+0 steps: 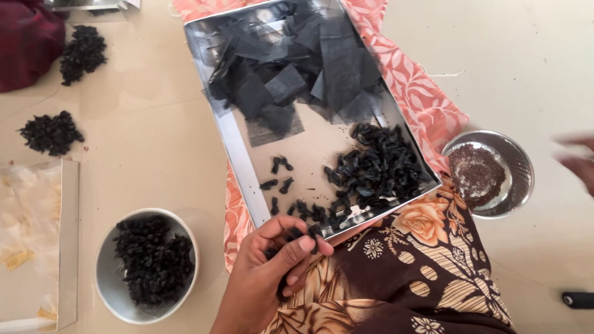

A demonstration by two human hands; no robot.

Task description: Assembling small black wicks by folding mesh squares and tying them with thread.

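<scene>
The left hand (272,272) pinches a small black folded piece (296,234) between thumb and fingertips, just at the near edge of a steel tray (238,158). The tray rests tilted on a lap draped in floral cloth (427,272) and holds flat black mesh squares (291,68) at its far end and a heap of folded black pieces (377,170) at its near end. The right hand (578,161) is blurred at the frame's right edge, near a small steel bowl (516,173) of brown grains. A grey bowl (111,284) of black pieces sits at lower left.

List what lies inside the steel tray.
The steel tray holds black mesh squares and small twisted black bundles; whatever lies beneath those piles is covered.
</scene>
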